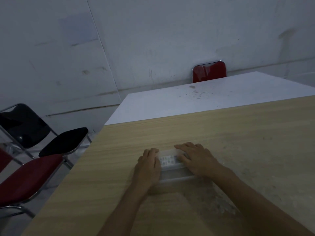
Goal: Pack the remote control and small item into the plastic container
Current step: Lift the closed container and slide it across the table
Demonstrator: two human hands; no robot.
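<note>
A clear plastic container (175, 174) lies on the wooden table, with a white remote control (168, 160) showing through it, its button rows visible. My left hand (149, 166) lies flat on the container's left end, fingers together and curled over the far edge. My right hand (196, 159) presses down on the right end, fingers spread across the top. Both hands cover the ends of the container. The small item is not visible.
The wooden table (221, 133) runs to a white table (196, 103) behind it. Folding chairs stand to the left: a red seat (30, 176) and black ones (64, 142). A red chair back (209, 71) stands beyond the white table, against the wall.
</note>
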